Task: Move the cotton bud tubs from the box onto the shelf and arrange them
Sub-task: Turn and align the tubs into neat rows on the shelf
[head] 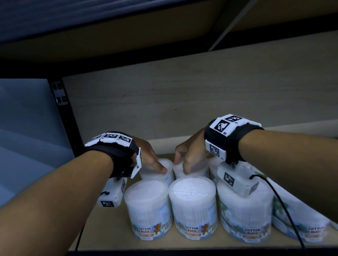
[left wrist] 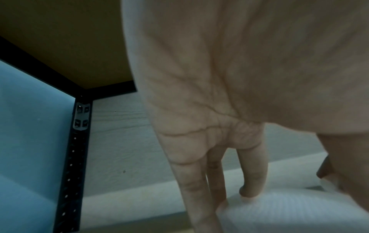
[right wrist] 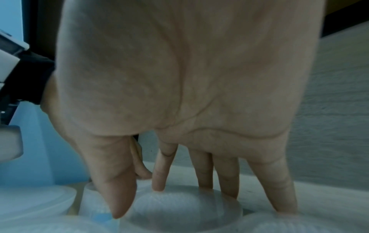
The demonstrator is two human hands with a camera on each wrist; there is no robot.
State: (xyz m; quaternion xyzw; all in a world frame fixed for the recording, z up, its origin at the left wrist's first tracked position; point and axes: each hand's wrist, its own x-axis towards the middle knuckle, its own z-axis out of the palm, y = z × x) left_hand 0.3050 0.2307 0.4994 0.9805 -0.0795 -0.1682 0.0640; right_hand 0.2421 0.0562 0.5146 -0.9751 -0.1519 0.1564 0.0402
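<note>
Left hand (head: 149, 155) fingers spread over a back-row clear round cotton bud tub (head: 161, 170) at frame centre, right hand (head: 189, 152) likewise clasping its neighbour tub (head: 197, 171), wooden shelf (head: 104, 236) beneath.

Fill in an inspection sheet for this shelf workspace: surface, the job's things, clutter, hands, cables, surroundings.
Surface: wooden shelf, bare at the back.
Job's things: cotton bud tubs upright in two rows; front-left tub, front-middle tub; the tub at far right is distorted at the frame edge. No box in view.
Clutter: nothing seen.
Hands: left hand grips the back-left tub from above; right hand grips the back-middle tub from above.
Cables: black cable trails from the right wrist camera across the right-hand tubs.
Surroundings: black upright post, pale back panel, the underside of another shelf above.
</note>
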